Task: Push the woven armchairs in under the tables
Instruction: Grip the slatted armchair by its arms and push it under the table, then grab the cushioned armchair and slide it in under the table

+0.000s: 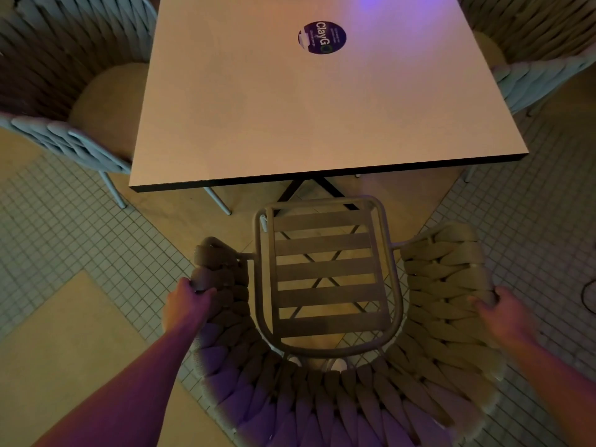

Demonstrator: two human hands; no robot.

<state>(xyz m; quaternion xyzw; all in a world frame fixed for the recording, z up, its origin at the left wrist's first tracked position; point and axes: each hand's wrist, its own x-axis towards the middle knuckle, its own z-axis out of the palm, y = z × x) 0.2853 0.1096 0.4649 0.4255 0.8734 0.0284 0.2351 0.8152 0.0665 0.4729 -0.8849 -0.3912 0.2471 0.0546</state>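
A woven armchair with a bare slatted seat stands right below me, facing a square pale table. The seat's front rail lies just short of the table's near edge, so the chair is out from under it. My left hand grips the chair's left woven armrest. My right hand grips the right armrest.
A second woven armchair with a round cushion sits at the table's left side, and a third at its right. A round dark sticker is on the tabletop. The table's black cross base shows under its edge. The floor is small tiles and beige slabs.
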